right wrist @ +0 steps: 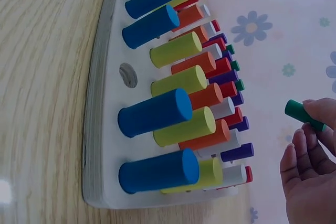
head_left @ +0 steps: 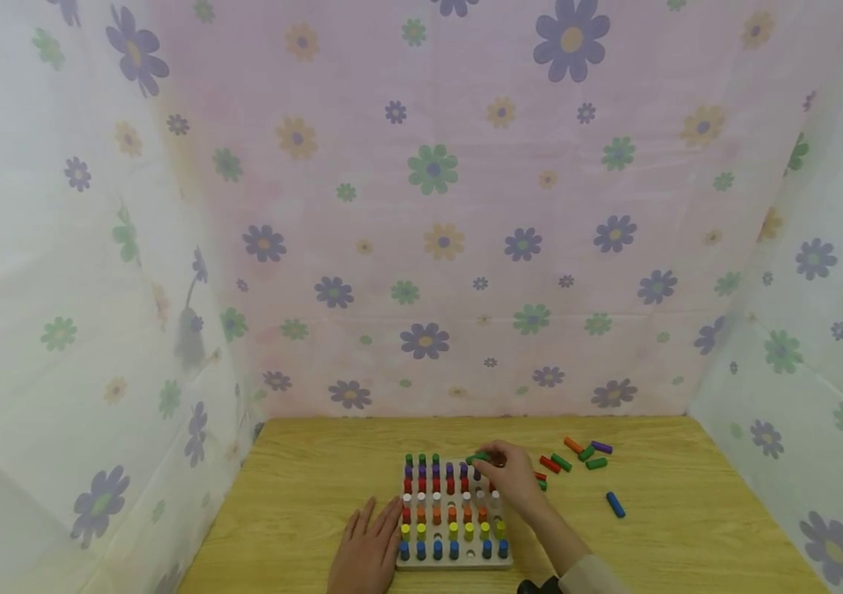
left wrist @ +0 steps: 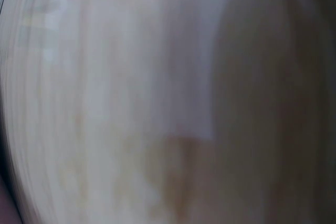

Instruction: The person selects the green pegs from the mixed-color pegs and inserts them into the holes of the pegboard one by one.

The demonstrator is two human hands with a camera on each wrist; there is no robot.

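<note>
I see my right hand (head_left: 512, 477) over the far right part of the peg board (head_left: 454, 563). Its fingertips (right wrist: 315, 109) pinch a green peg (right wrist: 300, 114), held in the air just above the back rows. My left hand (head_left: 366, 551) lies flat on the table (head_left: 303, 487), fingers straight, touching the board's left edge and holding nothing. More loose pegs (head_left: 572, 459) lie on the table to the right. The left wrist view is all blur.

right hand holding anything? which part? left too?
Right hand pinches a green peg by one end, the other end sticking out, above the pegboard. Left hand holds nothing; it lies flat on the table beside the board.
</note>
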